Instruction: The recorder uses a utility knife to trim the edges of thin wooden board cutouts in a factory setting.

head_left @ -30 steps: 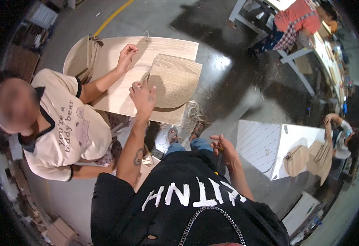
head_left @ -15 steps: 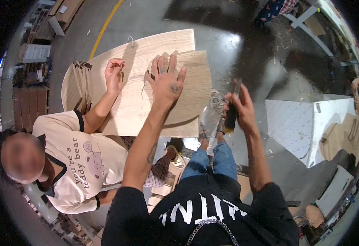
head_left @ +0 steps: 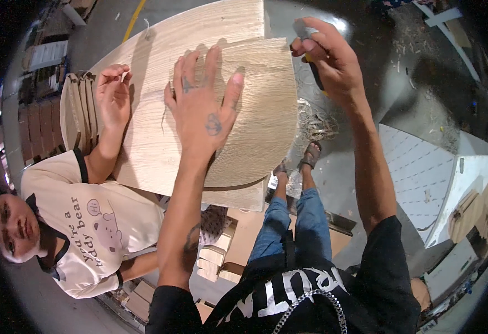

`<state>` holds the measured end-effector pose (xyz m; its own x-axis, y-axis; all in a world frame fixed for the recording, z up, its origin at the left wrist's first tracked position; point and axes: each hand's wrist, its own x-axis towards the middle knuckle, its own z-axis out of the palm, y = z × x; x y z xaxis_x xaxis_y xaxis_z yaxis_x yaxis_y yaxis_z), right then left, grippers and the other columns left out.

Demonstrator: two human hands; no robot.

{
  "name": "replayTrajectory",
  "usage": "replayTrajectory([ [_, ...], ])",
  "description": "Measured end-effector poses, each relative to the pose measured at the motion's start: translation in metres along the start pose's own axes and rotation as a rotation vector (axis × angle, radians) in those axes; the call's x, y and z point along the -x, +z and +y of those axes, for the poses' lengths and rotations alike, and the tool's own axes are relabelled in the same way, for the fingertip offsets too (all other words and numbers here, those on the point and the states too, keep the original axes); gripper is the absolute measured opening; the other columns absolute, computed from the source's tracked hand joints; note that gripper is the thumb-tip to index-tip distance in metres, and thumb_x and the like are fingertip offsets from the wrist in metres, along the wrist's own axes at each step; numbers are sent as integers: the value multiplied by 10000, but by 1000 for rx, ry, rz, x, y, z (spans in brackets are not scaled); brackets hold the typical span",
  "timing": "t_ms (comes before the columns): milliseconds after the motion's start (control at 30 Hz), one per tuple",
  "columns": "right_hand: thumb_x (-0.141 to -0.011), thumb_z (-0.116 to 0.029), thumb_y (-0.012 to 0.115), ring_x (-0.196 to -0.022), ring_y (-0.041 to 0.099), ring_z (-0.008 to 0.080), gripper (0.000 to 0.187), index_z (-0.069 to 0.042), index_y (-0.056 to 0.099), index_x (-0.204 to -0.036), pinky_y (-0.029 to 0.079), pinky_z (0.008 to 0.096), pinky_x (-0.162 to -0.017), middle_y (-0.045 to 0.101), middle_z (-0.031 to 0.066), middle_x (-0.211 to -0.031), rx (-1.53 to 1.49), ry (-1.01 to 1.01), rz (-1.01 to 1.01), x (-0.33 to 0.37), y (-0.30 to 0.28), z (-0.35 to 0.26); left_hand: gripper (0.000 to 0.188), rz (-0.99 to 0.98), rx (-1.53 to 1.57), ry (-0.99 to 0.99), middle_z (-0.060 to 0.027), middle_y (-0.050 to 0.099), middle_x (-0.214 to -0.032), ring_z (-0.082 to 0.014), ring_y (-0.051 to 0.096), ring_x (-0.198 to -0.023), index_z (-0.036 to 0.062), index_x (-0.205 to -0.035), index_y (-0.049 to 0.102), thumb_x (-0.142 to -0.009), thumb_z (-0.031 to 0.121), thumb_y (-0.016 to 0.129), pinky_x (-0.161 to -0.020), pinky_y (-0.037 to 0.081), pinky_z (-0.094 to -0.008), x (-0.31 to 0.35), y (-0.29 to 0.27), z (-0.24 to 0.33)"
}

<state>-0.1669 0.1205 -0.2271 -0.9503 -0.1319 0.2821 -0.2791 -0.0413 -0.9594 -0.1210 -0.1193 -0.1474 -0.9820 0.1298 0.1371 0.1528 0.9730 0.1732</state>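
Observation:
My left hand [head_left: 202, 117] lies flat with spread fingers on a light wood-grain panel [head_left: 263, 111] with a curved side. That panel rests on a larger board [head_left: 143, 145] of the same finish. My right hand [head_left: 336, 61] is raised just beyond the panel's right edge. Its fingers are closed round a hand tool [head_left: 314, 75] with a black-and-yellow handle; the fingers cover much of it, so its exact kind is unclear. At the left, a co-worker's hand [head_left: 113, 94] is held over the larger board, its fingers curled.
Several curved wooden pieces [head_left: 77, 111] stand at the board's left end. The co-worker [head_left: 102, 228] is close on my left. Thin curled strips [head_left: 317, 123] litter the floor by my feet. A white box-like panel [head_left: 416, 175] stands at the right, with wooden pieces [head_left: 472, 214] beside it.
My right hand has moved up and forward with the tool, to beside the panel's far right corner. My left hand stays flat on the panel. The view has shifted closer to the boards.

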Motion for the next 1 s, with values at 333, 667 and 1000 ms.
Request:
replayTrajectory([
  [333,-1027,-103,555,-949,669,169,278,-25,625,-1284,538,276,-876,674,58,-1020,22,-6,29,-2,4,-15,637,45,59,7,-131,456,-1489,-336,324,-1439,180,-1449,524,-968,598,491,-1161,205,-532,-3,8,-3],
  [667,-974,-63,572,-622,451,118,214,25,620,-1162,392,263,-571,581,84,-802,320,143,70,-10,12,-40,483,173,27,115,-208,564,-1348,-393,535,-1248,79,-1324,622,-949,382,622,-1051,423,-464,-2,6,-6],
  [1000,-997,-131,544,-721,589,254,240,41,608,-1150,480,305,-684,644,168,-915,388,-22,67,-10,14,-33,476,168,6,103,-194,553,-1365,-382,524,-1264,95,-1335,616,-967,397,603,-1061,415,-460,-2,3,-6],
])
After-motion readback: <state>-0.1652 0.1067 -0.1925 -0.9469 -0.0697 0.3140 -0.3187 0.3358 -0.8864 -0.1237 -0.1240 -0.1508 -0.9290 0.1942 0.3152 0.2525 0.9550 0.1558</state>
